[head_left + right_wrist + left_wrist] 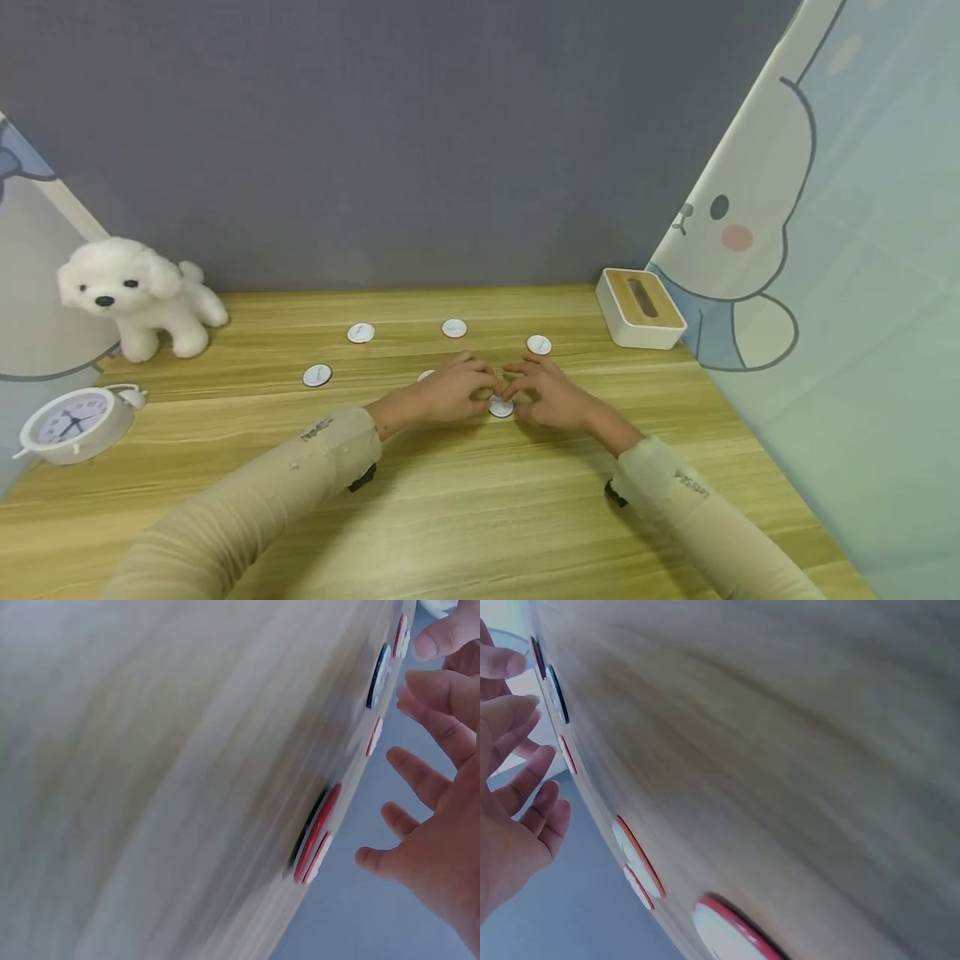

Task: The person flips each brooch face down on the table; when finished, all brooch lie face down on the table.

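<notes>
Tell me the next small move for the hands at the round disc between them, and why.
Probably lift the small round white disc clear of the wooden table. The left hand and right hand meet fingertip to fingertip just above it, while the other white discs, like the one further left, lie flat and apart.
</notes>
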Demonstrator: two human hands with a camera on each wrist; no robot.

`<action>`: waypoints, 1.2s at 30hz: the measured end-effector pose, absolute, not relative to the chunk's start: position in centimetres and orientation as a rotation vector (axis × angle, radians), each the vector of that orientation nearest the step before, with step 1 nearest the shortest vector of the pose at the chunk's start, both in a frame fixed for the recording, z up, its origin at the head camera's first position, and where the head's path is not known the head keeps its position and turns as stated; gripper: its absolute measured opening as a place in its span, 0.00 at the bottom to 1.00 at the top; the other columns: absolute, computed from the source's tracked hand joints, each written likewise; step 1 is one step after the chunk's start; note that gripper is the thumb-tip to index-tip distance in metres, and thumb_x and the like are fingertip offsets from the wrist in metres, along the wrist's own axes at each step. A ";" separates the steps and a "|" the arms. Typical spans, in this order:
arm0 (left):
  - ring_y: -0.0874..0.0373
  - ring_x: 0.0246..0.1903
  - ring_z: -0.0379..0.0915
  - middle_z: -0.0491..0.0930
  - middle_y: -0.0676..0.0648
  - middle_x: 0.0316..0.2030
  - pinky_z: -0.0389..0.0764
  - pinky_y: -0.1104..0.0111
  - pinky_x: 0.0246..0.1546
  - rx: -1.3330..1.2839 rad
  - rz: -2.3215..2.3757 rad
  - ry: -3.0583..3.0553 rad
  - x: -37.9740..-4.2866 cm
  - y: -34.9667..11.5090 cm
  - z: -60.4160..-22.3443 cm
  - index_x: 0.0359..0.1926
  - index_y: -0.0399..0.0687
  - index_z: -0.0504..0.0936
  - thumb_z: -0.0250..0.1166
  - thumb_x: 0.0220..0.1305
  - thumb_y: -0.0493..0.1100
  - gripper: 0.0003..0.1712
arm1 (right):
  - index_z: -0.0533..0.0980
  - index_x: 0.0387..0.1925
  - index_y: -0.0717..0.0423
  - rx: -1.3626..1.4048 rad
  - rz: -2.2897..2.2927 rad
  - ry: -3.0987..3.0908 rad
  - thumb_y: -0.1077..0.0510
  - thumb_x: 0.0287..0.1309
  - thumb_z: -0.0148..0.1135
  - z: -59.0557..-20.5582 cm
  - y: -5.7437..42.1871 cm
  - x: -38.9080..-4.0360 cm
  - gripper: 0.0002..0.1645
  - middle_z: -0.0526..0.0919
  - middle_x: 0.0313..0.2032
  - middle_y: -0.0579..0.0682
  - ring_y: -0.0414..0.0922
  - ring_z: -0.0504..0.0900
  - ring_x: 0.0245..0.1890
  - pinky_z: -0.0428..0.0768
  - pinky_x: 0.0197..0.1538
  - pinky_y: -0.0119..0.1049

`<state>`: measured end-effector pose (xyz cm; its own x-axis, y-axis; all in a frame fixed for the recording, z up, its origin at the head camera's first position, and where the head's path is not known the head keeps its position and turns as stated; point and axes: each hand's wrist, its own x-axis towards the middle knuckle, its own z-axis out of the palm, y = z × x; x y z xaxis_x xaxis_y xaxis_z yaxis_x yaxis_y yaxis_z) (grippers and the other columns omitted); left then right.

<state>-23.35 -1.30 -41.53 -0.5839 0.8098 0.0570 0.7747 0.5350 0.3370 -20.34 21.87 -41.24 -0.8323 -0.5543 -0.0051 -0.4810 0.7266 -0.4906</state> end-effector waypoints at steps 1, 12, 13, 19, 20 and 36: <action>0.49 0.61 0.67 0.79 0.49 0.57 0.67 0.53 0.67 1.371 0.507 2.657 -23.3 -1.1 -41.5 0.52 0.55 0.85 0.65 0.69 0.47 0.13 | 0.86 0.44 0.45 -0.827 -0.740 2.782 0.59 0.56 0.68 -41.2 22.1 -20.3 0.14 0.71 0.70 0.57 0.67 0.52 0.75 0.48 0.72 0.71; 0.52 0.60 0.70 0.81 0.51 0.57 0.67 0.56 0.67 1.310 0.479 2.667 -23.7 2.0 -40.9 0.54 0.56 0.84 0.65 0.69 0.52 0.16 | 0.82 0.54 0.50 -0.725 -0.890 2.838 0.58 0.59 0.66 -40.9 25.1 -19.9 0.20 0.69 0.71 0.60 0.68 0.51 0.75 0.51 0.72 0.70; 0.51 0.59 0.70 0.81 0.51 0.57 0.67 0.56 0.66 1.311 0.485 2.668 -23.7 2.3 -40.9 0.54 0.56 0.85 0.65 0.68 0.52 0.16 | 0.82 0.55 0.50 -0.694 -0.911 2.834 0.57 0.59 0.66 -40.8 25.4 -19.8 0.20 0.68 0.71 0.60 0.68 0.50 0.75 0.51 0.71 0.71; 0.52 0.56 0.67 0.79 0.51 0.59 0.70 0.56 0.61 1.245 0.518 2.662 -24.0 3.6 -40.9 0.56 0.58 0.84 0.66 0.67 0.54 0.19 | 0.80 0.58 0.55 -0.598 -0.972 2.837 0.58 0.61 0.66 -40.7 27.3 -19.5 0.22 0.66 0.72 0.62 0.68 0.47 0.76 0.50 0.69 0.74; 0.53 0.55 0.67 0.78 0.51 0.60 0.70 0.56 0.61 1.237 0.514 2.663 -24.1 3.7 -40.9 0.57 0.59 0.83 0.66 0.67 0.54 0.19 | 0.80 0.58 0.55 -0.586 -0.966 2.845 0.58 0.61 0.66 -40.8 27.5 -19.5 0.22 0.66 0.72 0.63 0.69 0.48 0.76 0.50 0.69 0.75; 0.48 0.62 0.64 0.76 0.49 0.63 0.64 0.49 0.66 1.182 0.437 2.668 -24.8 6.9 -41.6 0.57 0.60 0.83 0.67 0.65 0.56 0.21 | 0.83 0.51 0.57 -0.501 -0.813 3.005 0.57 0.54 0.73 -41.8 30.7 -18.6 0.22 0.72 0.66 0.67 0.75 0.55 0.71 0.51 0.69 0.72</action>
